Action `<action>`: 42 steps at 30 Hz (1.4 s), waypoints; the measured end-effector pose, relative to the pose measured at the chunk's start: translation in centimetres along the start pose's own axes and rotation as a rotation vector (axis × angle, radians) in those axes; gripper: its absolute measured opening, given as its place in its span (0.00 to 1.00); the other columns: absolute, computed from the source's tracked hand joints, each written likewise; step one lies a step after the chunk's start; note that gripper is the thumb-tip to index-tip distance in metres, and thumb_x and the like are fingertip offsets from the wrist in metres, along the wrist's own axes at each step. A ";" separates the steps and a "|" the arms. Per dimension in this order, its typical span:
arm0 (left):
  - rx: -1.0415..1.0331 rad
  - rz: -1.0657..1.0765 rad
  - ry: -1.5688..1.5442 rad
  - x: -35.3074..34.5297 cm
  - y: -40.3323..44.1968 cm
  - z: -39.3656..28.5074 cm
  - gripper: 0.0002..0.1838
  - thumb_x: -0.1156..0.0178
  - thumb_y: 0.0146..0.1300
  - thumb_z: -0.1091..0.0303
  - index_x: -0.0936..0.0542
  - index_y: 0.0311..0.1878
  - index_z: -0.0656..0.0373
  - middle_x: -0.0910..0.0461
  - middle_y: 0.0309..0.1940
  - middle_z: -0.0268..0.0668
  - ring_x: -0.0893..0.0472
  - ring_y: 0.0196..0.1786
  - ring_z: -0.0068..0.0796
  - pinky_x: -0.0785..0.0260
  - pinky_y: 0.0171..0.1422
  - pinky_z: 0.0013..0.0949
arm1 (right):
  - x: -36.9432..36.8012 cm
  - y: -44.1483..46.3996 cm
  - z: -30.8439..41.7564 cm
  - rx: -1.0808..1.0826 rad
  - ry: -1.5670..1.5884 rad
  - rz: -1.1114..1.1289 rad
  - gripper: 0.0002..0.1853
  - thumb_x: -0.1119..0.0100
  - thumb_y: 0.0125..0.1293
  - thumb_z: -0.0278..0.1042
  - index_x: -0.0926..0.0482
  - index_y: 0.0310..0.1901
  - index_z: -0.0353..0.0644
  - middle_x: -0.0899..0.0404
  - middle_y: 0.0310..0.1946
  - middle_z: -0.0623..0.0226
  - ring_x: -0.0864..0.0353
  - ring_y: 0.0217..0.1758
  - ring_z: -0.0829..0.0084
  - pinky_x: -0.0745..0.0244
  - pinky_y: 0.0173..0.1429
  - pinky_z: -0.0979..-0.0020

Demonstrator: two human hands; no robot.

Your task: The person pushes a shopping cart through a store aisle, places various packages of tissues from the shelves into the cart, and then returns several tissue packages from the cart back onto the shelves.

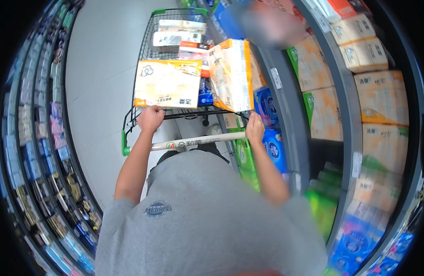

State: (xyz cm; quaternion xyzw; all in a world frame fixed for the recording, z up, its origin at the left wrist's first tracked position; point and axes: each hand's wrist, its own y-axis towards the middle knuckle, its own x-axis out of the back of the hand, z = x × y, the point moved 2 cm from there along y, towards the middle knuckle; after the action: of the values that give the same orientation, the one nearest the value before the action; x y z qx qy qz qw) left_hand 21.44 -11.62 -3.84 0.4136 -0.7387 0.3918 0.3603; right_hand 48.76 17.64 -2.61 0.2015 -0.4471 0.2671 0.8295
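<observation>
A wire shopping cart [145, 39] with green corners stands in front of me, its handle bar [198, 140] across my waist. My left hand [151, 118] is closed at the cart's near rim, just below an orange-and-white tissue pack [168, 85]. On the other side, my right hand [255, 129] is closed by the right end of the handle, under a second orange-and-white pack [231, 76] that leans upright. What either hand grips is hidden by the fingers. Behind the packs lie a red-and-white package [193, 51] and white packs [175, 38].
Shelves [350, 115] of tissue packs run close along the right side, touching distance from the cart. Left of the pale floor [97, 69], another shelf row [51, 138] holds small goods. A blurred patch covers part of the upper right.
</observation>
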 end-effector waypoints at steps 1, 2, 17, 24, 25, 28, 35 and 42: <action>0.015 -0.007 0.001 0.1 -0.2 -0.1 0.12 0.45 0.49 0.57 0.15 0.31 0.48 0.16 0.30 0.41 0.17 0.37 0.44 0.26 0.42 0.41 | 0.1 0.0 0.7 -0.040 -0.023 -0.036 0.19 0.57 0.69 0.39 0.29 0.56 0.39 0.23 0.49 0.45 0.24 0.50 0.46 0.30 0.53 0.53; 0.026 -0.014 0.003 0.2 -0.2 -0.2 0.13 0.45 0.50 0.57 0.15 0.32 0.48 0.16 0.30 0.41 0.17 0.37 0.44 0.27 0.42 0.42 | 0.1 0.0 1.0 -0.083 -0.045 -0.073 0.18 0.56 0.67 0.36 0.28 0.56 0.40 0.23 0.47 0.45 0.23 0.49 0.45 0.29 0.52 0.52; -0.046 -0.018 0.016 -0.5 0.2 0.0 0.12 0.43 0.51 0.57 0.14 0.34 0.48 0.16 0.29 0.39 0.17 0.36 0.41 0.27 0.41 0.40 | 0.7 1.0 2.1 -0.348 -0.227 0.154 0.21 0.44 0.55 0.41 0.24 0.44 0.32 0.20 0.40 0.43 0.20 0.45 0.48 0.25 0.50 0.53; -0.052 0.001 0.025 -0.8 0.3 0.3 0.13 0.44 0.51 0.56 0.14 0.34 0.47 0.16 0.27 0.37 0.17 0.35 0.39 0.28 0.41 0.39 | 1.3 1.5 1.8 -0.433 -0.143 0.264 0.23 0.43 0.52 0.34 0.25 0.49 0.28 0.22 0.48 0.42 0.20 0.51 0.49 0.25 0.55 0.58; -0.043 0.013 0.030 -0.7 0.2 0.1 0.13 0.44 0.51 0.56 0.14 0.33 0.47 0.16 0.26 0.36 0.17 0.34 0.39 0.28 0.41 0.39 | 1.2 1.3 1.7 -0.422 -0.145 0.247 0.23 0.44 0.52 0.33 0.25 0.49 0.28 0.22 0.48 0.42 0.20 0.50 0.50 0.25 0.55 0.58; -0.035 -0.017 0.047 -0.9 0.4 0.4 0.12 0.45 0.51 0.57 0.14 0.32 0.47 0.17 0.23 0.35 0.17 0.33 0.37 0.28 0.40 0.39 | 1.3 1.4 2.0 -0.423 -0.126 0.244 0.23 0.44 0.51 0.32 0.25 0.49 0.28 0.22 0.48 0.42 0.20 0.50 0.50 0.25 0.55 0.58; -0.043 -0.012 0.036 -0.8 0.2 0.5 0.12 0.44 0.51 0.56 0.14 0.32 0.47 0.16 0.25 0.36 0.17 0.33 0.39 0.27 0.40 0.40 | 1.5 1.5 2.2 -0.454 -0.126 0.276 0.21 0.44 0.52 0.33 0.23 0.47 0.29 0.21 0.47 0.43 0.20 0.50 0.50 0.24 0.55 0.58; -0.032 -0.033 0.076 -0.4 0.0 0.2 0.13 0.43 0.50 0.54 0.14 0.33 0.45 0.16 0.30 0.38 0.17 0.36 0.42 0.26 0.41 0.42 | 1.2 1.7 2.2 -0.455 -0.177 0.248 0.19 0.44 0.52 0.35 0.20 0.44 0.33 0.19 0.42 0.45 0.19 0.49 0.51 0.24 0.53 0.57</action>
State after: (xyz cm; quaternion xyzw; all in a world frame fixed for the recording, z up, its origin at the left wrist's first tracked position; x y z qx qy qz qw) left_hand 21.57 -11.62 -4.25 0.4049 -0.7235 0.3895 0.4012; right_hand 46.87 18.00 -0.28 -0.0239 -0.5877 0.2409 0.7721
